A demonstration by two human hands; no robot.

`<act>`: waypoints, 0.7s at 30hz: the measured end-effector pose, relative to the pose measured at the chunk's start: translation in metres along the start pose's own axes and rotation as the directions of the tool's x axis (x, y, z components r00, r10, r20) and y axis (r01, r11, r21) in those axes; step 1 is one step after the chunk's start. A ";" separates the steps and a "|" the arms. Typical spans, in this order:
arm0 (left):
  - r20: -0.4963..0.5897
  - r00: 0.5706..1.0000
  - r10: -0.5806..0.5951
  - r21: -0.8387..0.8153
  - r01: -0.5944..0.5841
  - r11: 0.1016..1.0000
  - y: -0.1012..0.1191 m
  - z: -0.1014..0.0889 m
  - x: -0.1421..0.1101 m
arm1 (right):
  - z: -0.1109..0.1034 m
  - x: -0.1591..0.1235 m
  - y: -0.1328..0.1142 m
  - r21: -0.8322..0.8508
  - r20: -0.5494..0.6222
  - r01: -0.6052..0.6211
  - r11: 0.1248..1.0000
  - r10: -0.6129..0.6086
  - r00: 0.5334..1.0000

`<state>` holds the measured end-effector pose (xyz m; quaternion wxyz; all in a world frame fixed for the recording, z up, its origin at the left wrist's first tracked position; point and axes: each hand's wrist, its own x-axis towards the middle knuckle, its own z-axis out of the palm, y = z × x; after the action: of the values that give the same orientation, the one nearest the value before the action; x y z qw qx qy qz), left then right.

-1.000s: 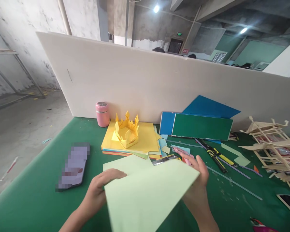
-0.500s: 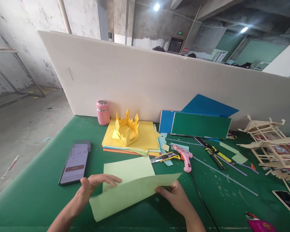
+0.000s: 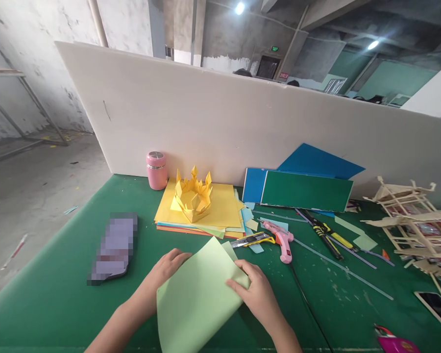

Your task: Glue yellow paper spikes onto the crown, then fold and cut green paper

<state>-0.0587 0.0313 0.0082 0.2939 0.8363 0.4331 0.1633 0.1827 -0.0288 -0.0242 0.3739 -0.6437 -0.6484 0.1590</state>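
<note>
A light green paper sheet lies folded over on the green table right in front of me. My left hand rests on its left edge, fingers curled against the paper. My right hand presses down on the sheet's right corner with the fingers held together. Behind the sheet sits a stack of coloured paper with a yellow folded paper crown on top.
A phone lies to the left. A pink flask stands by the white partition. A yellow utility knife, pink glue gun, pliers, blue and green boards and a wooden stick model lie to the right.
The green sheet, held up in the air a second ago, has come down and been folded over onto the table. Both hands moved down and inward onto it.
</note>
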 end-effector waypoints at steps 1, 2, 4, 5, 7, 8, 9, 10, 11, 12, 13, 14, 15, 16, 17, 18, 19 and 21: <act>0.000 1.000 -0.021 -0.011 0.021 1.000 0.002 0.000 -0.001 | -0.001 0.000 0.000 -0.033 -0.004 0.049 0.998 -0.049 0.999; 0.002 0.999 -0.034 -0.010 0.034 0.999 0.003 0.000 -0.003 | -0.001 0.001 0.000 -0.064 -0.008 0.093 0.994 -0.094 0.996; -0.004 0.999 -0.049 -0.001 0.049 0.999 0.005 0.000 -0.004 | -0.002 0.001 0.000 -0.127 -0.025 0.152 0.980 -0.156 0.987; -0.020 0.999 -0.047 -0.005 0.047 0.999 0.006 0.001 -0.005 | -0.002 0.001 0.001 -0.159 -0.037 0.167 0.973 -0.175 0.984; -0.075 0.997 -0.025 -0.045 0.022 0.999 0.007 0.001 -0.007 | -0.001 0.000 0.003 -0.217 -0.065 0.174 0.961 -0.192 0.979; -0.110 0.994 -0.013 -0.075 0.005 0.997 0.008 0.001 -0.009 | 0.000 -0.001 0.004 -0.239 -0.078 0.167 0.956 -0.191 0.979; -0.133 0.991 -0.002 -0.108 -0.013 0.994 0.007 0.001 -0.010 | 0.001 -0.002 0.005 -0.253 -0.085 0.161 0.954 -0.188 0.978; -0.143 0.990 0.005 -0.144 -0.026 0.989 0.006 0.000 -0.011 | 0.002 -0.003 0.006 -0.256 -0.086 0.157 0.954 -0.184 0.979; -0.149 0.989 -0.001 -0.181 -0.027 0.983 0.004 0.000 -0.011 | 0.003 -0.004 0.006 -0.250 -0.082 0.155 0.956 -0.180 0.980; -0.153 0.988 -0.015 -0.219 -0.019 0.976 0.000 -0.001 -0.011 | 0.004 -0.005 0.005 -0.236 -0.075 0.155 0.959 -0.177 0.981; -0.164 0.986 -0.035 -0.258 -0.009 0.966 -0.004 -0.001 -0.011 | 0.004 -0.005 0.003 -0.216 -0.064 0.152 0.964 -0.169 0.984; -0.200 0.976 -0.082 -0.294 0.020 0.955 -0.008 -0.002 -0.010 | 0.004 -0.005 0.001 -0.194 -0.050 0.145 0.970 -0.157 0.986; -0.227 0.962 -0.150 -0.334 0.067 0.940 -0.013 -0.002 -0.009 | 0.004 -0.004 -0.001 -0.170 -0.034 0.130 0.977 -0.138 0.990; -0.229 0.947 -0.224 -0.378 0.126 0.917 -0.016 -0.002 -0.008 | 0.003 -0.004 -0.003 -0.144 -0.014 0.107 0.984 -0.111 0.994; -0.231 0.930 -0.285 -0.431 0.165 0.887 -0.019 -0.003 -0.007 | 0.002 -0.003 -0.005 -0.115 0.011 0.079 0.990 -0.078 0.997; -0.219 0.919 -0.326 -0.482 0.189 0.856 -0.021 -0.004 -0.006 | 0.001 -0.002 -0.008 -0.082 0.038 0.047 0.996 -0.044 0.998; -0.196 0.915 -0.352 -0.529 0.203 0.824 -0.021 -0.005 -0.005 | 0.000 -0.001 -0.010 -0.045 0.064 0.017 0.999 -0.014 0.998; -0.137 0.923 -0.359 -0.582 0.218 0.783 -0.018 -0.007 -0.004 | -0.002 0.000 -0.013 0.034 0.110 -0.029 0.999 0.025 0.994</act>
<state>-0.0755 0.0384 0.0019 0.4913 0.6111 0.5226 0.3348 0.1748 -0.0305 -0.0137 0.3471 -0.6360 -0.6562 0.2108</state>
